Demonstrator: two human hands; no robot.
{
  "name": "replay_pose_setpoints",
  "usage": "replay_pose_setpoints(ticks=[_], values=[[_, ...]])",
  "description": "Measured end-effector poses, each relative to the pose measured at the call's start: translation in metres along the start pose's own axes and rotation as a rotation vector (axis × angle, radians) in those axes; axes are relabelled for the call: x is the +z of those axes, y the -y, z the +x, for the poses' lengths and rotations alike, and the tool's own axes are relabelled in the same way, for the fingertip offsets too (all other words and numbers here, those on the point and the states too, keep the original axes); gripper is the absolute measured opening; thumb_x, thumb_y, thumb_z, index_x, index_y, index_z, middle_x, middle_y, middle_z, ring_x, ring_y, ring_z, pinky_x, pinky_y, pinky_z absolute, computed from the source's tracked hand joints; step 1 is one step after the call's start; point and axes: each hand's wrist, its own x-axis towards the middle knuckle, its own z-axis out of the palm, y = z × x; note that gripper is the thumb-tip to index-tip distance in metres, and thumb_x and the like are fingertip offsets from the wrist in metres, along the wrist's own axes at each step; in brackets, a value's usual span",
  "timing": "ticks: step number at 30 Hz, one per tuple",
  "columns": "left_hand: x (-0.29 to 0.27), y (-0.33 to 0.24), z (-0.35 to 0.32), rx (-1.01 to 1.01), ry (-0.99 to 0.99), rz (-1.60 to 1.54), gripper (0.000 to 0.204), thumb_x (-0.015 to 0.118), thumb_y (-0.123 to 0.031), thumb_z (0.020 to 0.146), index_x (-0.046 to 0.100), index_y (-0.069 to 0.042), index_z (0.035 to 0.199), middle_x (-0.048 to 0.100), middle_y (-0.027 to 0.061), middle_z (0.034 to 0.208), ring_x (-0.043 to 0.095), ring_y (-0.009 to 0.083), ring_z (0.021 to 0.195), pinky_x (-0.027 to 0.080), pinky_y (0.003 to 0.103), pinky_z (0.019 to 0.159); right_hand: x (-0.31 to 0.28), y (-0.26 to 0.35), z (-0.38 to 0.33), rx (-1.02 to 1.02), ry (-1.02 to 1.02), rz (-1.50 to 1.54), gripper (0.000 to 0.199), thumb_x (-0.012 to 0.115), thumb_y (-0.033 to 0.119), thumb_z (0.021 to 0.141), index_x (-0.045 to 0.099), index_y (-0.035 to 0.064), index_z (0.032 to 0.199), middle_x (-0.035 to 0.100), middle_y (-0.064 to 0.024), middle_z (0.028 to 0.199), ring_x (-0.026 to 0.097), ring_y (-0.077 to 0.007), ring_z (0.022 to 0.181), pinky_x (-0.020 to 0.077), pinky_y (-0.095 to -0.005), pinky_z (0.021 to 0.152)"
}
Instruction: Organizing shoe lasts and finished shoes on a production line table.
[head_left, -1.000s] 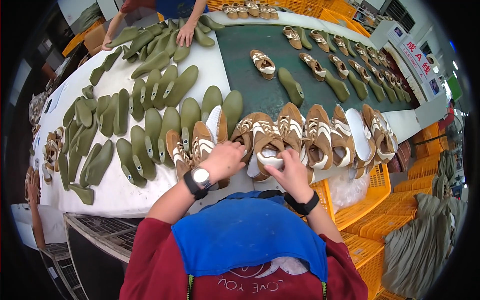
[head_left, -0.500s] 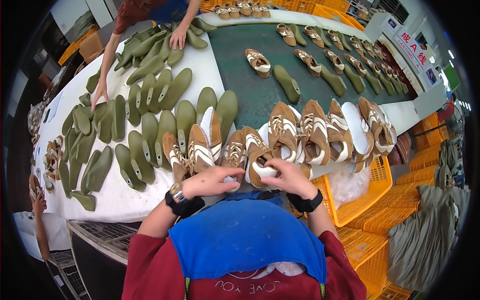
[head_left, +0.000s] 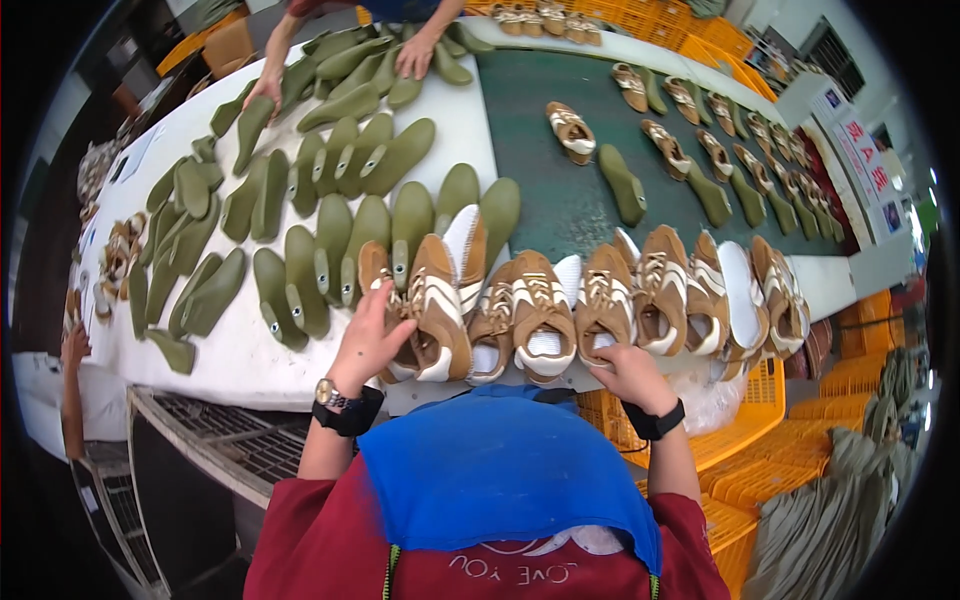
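The person's left hand (head_left: 362, 345) lay at the leftmost shoe (head_left: 374, 262), its thumb and fingers wide apart along the near side. The right hand (head_left: 637, 377) had its fingertips at the heel of a laced shoe (head_left: 606, 275) further along; whether they pinched it or merely touched it, I could not tell.

Both shoes belonged to one crowded row of brown and white shoes at the table's near edge, most with their openings turned toward the person. Between the hands stood a shoe with a pale inside (head_left: 538, 320), and one tilted shoe (head_left: 464, 245) showed its stitched white underside.

A dark wristband (head_left: 655, 423) circled the right wrist, and a watch (head_left: 327, 392) sat on the left (beside a dark band of its own).

Behind and to the left, green shoe lasts (head_left: 305, 280) covered much of the white table (head_left: 235, 375). On the dark green surface (head_left: 535, 150) beyond, more shoes and lasts lay in lines. Across the table, a co-worker's hands (head_left: 415, 57) were on the lasts. Yellow crates (head_left: 752, 410) stood below the table's right side.
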Motion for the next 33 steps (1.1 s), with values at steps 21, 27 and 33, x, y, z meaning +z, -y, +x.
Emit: replay_pose_setpoints(ticks=[21, 27, 33], values=[[-0.009, -0.063, -0.024, 0.441, 0.036, 0.054, 0.03, 0.07, -0.014, 0.076, 0.059, -0.007, 0.103, 0.061, 0.0085, 0.085, 0.06, 0.0259, 0.081, 0.036, 0.042, 0.098, -0.019, 0.125, 0.066, -0.289, -0.14, 0.679, 0.065, 0.071, 0.015, 0.078, 0.041, 0.0026, 0.134, 0.056, -0.0113, 0.111, 0.059, -0.0169, 0.081, 0.049, -0.0297, 0.072], [0.0, -0.092, -0.004, 0.652, 0.147, 0.205, 0.035, 0.07, -0.02, 0.076, 0.057, -0.01, 0.108, 0.059, 0.0058, 0.074, 0.06, 0.0239, 0.085, 0.034, 0.051, 0.098, -0.012, 0.128, 0.085, -0.281, -0.404, 0.614, 0.08, 0.072, 0.016, 0.074, 0.028, -0.0002, 0.139, 0.05, -0.0209, 0.117, 0.054, -0.0328, 0.107, 0.0454, -0.0349, 0.088], [-0.022, -0.103, 0.017, 0.47, -0.299, -0.065, 0.058, 0.076, -0.021, 0.072, 0.052, -0.003, 0.121, 0.055, 0.0163, 0.115, 0.056, 0.0318, 0.103, 0.046, 0.039, 0.088, -0.013, 0.131, 0.078, -0.189, -0.368, 1.089, 0.07, 0.063, 0.002, 0.075, 0.03, -0.0019, 0.137, 0.048, -0.0171, 0.125, 0.051, -0.0206, 0.114, 0.0441, -0.032, 0.094]])
